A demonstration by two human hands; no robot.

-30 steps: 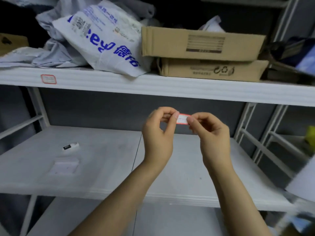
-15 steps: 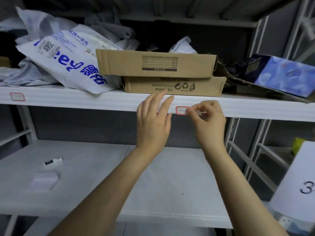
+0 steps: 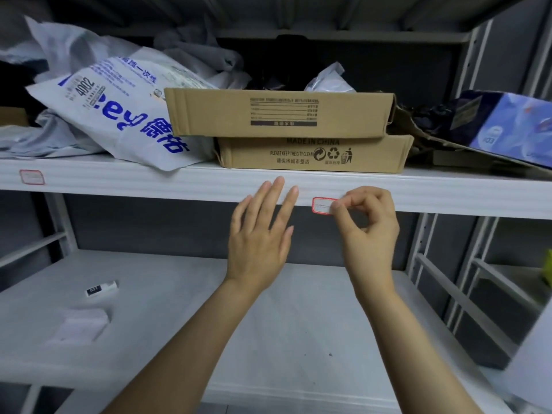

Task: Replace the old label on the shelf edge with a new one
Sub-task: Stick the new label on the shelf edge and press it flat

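One head-worn wide-angle view faces the shelving head-on from close range, level with the upper shelf edge (image 3: 149, 180), hands near centre.

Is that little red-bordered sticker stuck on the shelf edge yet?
Partly on. The red-bordered sticker lies against the shelf edge, but the right hand pinches its right end. The left hand is open beside it.

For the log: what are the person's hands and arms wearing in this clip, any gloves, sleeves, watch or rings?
Nothing is worn. The left hand and right hand are ungloved, and both forearms are uncovered down to the frame's bottom edge, so no sleeve or cuff shows. No watch, bracelet or wristband at either wrist, and no rings are visible. Nails look short and unpainted.
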